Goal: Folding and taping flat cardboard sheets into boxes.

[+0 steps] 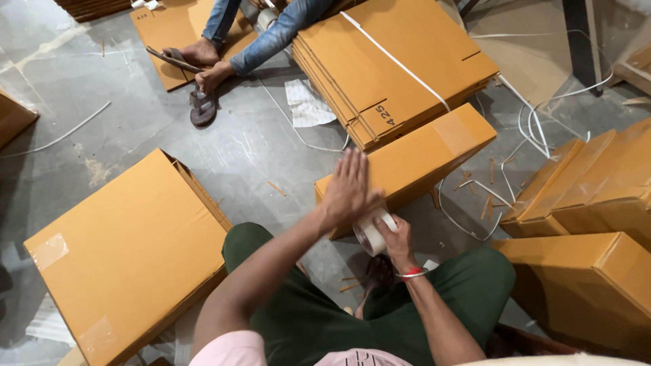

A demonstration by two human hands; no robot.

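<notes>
Grey floor (258, 149), left hand (347, 190) flat (fingers spread) on box (413, 152), right hand (395, 237) fingers gripping tape roll (371, 234)

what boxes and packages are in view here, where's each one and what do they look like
Small box: centre, under the left hand; long, tan, taped.
Tape roll: in the right hand; whitish ring.
Large box: left floor; tan, clear tape patches.
Flat stack: top centre; tan, white strap.
Box pile: right; tan.

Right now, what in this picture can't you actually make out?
Head view only:
- Left hand: blurred, lying flat on the small box; it hides the box's near end.
- Tape roll: partly hidden inside the right hand.
- Second person: cut off by the top edge.
- Right-hand boxes: cut off by the frame edge.
</notes>
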